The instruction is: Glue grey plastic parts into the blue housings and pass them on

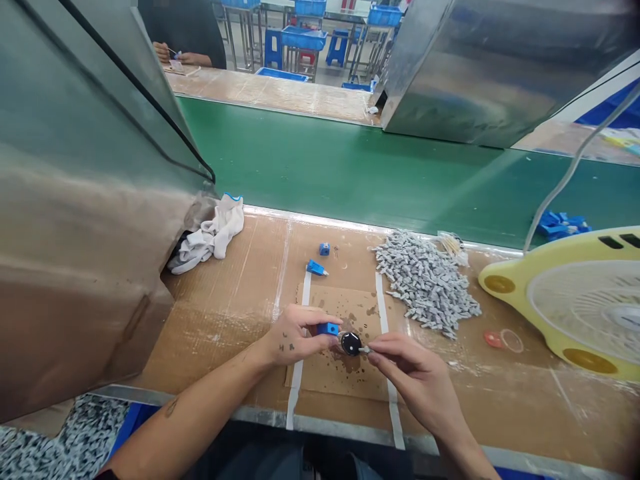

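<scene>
My left hand (295, 335) is closed, pinching a small blue plastic block (328, 329) with a hole in its face. Between thumb and fingertips my right hand (413, 368) grips a small grey plastic piece (366, 350). The tip of that piece meets a small round container with dark contents (351, 343), just right of the blue block; whether it dips in or only overlaps in view, I cannot tell. Beneath both hands lies a stained cardboard sheet (340, 383) taped down with white strips. Farther back are a blue piece with a pale tip (317, 268) and another blue block (325, 249).
To the right are a heap of grey pieces (427, 280) and a yellow fan (565, 307). White gloves (213, 233) lie at left beside a metal housing (90, 220). Beyond the table runs a green conveyor belt (310, 160); blue parts (563, 225) rest on it. Another person (185, 33) sits across.
</scene>
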{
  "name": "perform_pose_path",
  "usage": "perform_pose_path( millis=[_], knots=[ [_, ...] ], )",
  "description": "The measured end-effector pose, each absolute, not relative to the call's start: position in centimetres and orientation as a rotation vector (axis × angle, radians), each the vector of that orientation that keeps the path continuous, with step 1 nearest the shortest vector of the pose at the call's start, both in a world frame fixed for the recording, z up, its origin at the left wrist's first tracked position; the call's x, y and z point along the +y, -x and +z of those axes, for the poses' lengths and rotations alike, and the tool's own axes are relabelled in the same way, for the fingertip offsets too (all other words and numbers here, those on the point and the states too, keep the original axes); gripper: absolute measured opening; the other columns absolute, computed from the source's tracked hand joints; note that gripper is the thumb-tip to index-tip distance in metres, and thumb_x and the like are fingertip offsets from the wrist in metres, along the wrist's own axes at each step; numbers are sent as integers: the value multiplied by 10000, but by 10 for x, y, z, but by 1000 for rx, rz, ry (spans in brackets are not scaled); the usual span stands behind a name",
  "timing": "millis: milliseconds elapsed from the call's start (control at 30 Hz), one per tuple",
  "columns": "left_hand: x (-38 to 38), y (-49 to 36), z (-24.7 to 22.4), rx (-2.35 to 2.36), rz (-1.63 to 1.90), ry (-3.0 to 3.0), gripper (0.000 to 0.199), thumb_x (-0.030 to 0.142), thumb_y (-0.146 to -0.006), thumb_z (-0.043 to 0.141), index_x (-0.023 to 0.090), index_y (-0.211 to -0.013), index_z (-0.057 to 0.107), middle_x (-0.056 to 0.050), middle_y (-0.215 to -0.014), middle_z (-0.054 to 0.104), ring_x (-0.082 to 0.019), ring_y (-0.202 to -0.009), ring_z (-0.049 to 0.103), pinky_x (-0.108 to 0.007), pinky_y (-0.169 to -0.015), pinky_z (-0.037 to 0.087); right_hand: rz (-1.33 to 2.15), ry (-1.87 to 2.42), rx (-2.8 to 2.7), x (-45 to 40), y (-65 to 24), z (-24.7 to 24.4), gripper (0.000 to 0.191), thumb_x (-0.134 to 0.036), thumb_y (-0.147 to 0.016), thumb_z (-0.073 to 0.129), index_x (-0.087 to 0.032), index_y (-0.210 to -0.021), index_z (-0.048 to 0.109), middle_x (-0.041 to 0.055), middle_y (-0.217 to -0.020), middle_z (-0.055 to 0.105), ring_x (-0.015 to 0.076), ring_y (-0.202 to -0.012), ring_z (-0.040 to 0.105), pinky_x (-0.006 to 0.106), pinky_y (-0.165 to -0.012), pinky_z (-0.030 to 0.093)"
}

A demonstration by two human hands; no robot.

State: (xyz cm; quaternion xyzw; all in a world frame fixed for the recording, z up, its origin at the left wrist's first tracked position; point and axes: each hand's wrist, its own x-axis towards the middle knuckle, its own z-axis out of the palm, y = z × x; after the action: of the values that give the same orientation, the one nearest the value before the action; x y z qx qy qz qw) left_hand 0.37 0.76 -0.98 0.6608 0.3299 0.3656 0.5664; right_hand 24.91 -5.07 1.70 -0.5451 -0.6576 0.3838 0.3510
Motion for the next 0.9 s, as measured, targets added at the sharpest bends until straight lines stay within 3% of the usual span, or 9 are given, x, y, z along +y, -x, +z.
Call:
perform_pose_path(
  millis=[167, 433, 633, 900],
  knots=[
    [8, -4, -8, 678, 850, -1420, 331, 287, -859, 709, 154, -1161, 739, -143, -1075, 692, -187, -831, 667, -277, -707, 529, 980, 1420, -1727, -51, -248, 18, 105, -304, -911, 690, -233, -908, 767, 59, -895, 738, 197, -813, 693, 294, -703, 550],
    [11, -1, -8, 612, 888, -1490, 243, 205, -846, 707, 145, -1080, 727, -131, -1087, 660, -217, -980, 629, -312, -856, 496, 997, 1409, -1709, -52, -248, 16, 80, -285, -902, 702, -239, -918, 766, 53, -904, 737, 194, -823, 692, 290, -720, 551],
    [7, -2, -10, 701, 779, -1526, 261, 297, -880, 692, 130, -1080, 685, -88, -939, 693, -166, -790, 624, -256, -712, 479, 1029, 1382, -1569, -53, -253, 16, 50, -260, -873, 737, -252, -907, 773, 52, -918, 730, 192, -818, 686, 267, -672, 560],
    [8, -4, -4, 607, 854, -1808, 238, 255, -928, 624, 146, -1131, 682, -93, -999, 723, -178, -885, 657, -274, -818, 491, 1075, 1205, -1445, -44, -234, 36, 54, -199, -840, 763, -243, -870, 777, 55, -869, 711, 177, -790, 679, 233, -621, 572]
  ],
)
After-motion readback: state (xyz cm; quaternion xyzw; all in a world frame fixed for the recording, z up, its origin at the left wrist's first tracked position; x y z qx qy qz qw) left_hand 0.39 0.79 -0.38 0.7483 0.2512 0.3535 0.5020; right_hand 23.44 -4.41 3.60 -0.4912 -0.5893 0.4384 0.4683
